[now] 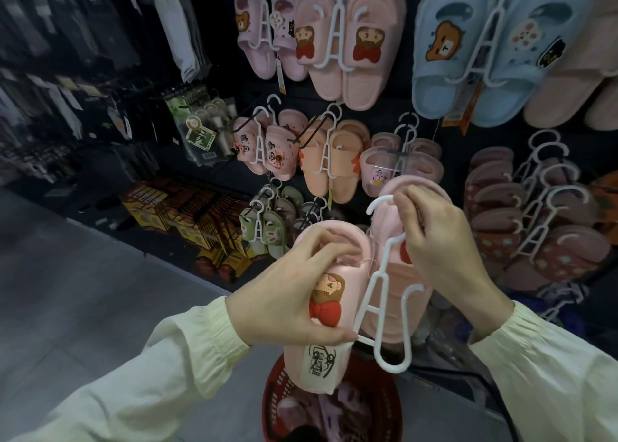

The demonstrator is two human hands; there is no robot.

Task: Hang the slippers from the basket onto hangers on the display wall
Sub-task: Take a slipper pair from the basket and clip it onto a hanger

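Note:
I hold a pair of pink slippers in front of the display wall (214,84). My left hand (297,294) grips the left pink slipper (321,364), which bears a doll figure with a red bow and a white label. My right hand (438,241) pinches the upper stem of a white plastic hanger (378,284), just below its hook, against the right pink slipper (391,294). The hanger lies between the two slippers. Below them stands the red basket (277,384) with more slippers inside.
Many slipper pairs hang on white hangers on the dark wall: pink ones (337,47) at the top, blue ones (468,47) top right, orange ones (331,157) in the middle, dark pink ones (521,214) to the right. Packaged goods (197,134) hang at left. Grey floor (83,291) lies at left.

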